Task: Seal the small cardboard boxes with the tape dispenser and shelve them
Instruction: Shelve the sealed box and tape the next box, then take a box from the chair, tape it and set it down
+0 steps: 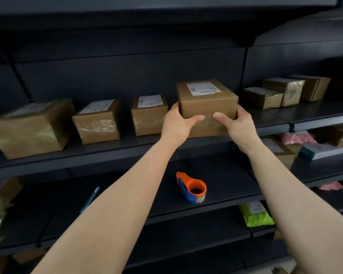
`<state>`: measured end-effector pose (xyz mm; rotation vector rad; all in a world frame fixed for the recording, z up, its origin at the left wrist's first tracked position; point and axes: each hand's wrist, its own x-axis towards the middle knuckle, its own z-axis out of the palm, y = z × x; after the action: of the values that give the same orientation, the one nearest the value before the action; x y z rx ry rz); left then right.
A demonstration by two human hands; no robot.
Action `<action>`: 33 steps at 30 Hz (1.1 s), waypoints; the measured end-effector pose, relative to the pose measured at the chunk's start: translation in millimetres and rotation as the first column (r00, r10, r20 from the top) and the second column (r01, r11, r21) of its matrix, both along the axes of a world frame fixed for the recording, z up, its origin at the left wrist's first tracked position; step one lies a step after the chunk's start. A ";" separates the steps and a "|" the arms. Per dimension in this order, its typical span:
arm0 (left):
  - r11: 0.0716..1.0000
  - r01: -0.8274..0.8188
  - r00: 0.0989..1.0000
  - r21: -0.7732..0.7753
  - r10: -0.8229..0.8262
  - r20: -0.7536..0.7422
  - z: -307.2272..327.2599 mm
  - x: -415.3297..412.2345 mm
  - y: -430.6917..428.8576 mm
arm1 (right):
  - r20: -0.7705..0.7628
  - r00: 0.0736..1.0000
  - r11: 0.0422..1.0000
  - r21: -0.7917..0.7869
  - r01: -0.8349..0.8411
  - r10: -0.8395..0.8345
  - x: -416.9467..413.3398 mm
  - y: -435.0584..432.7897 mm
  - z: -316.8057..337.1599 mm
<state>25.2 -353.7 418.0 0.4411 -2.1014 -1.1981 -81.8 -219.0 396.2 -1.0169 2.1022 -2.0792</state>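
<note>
A small brown cardboard box (206,99) with a white label on top is held at the front of the upper dark shelf (99,153). My left hand (177,122) grips its left side, thumb along the front. My right hand (238,123) grips its right side, thumb on the front face. The box's lower front is partly hidden behind my hands, so I cannot tell if it rests on the shelf. An orange and blue tape dispenser (192,187) lies on the shelf below, between my forearms.
Three taped, labelled boxes (149,115) stand in a row to the left on the same shelf, and three more boxes (283,91) to the right. A blue pen-like tool (90,198) lies on the lower shelf. Pink and green packets (255,214) fill the right shelves.
</note>
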 end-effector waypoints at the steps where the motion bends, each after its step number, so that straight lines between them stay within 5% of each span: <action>1: 1.000 -0.004 1.000 0.010 0.004 0.013 -2.3 -4.0 -3.2 | 0.010 1.000 1.000 0.017 -0.002 0.002 -4.0 -4.2 -2.6; 14: 0.990 -0.137 0.983 -0.015 0.138 0.121 -10.3 -52.1 -22.7 | 0.032 0.999 0.988 0.153 0.025 -0.031 -54.2 -37.4 -10.9; 20: 0.985 -0.120 0.992 -0.125 0.114 -0.048 -9.4 -13.7 1.1 | -0.050 0.982 0.978 0.095 0.185 -0.181 -25.1 -13.6 -4.3; 26: 0.994 0.088 0.968 -0.071 -0.102 -0.230 -14.8 27.1 38.0 | -0.093 0.960 0.965 -0.028 0.262 -0.263 40.3 24.4 -3.0; 33: 0.909 0.416 0.896 0.031 -0.404 -0.185 -54.9 63.2 91.4 | 0.011 0.876 0.876 -0.018 0.483 -0.483 119.9 101.2 -40.6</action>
<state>88.5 -262.3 363.1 -0.0897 -2.0604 -1.4917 38.1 -117.7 355.7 -0.5104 2.5443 -2.2925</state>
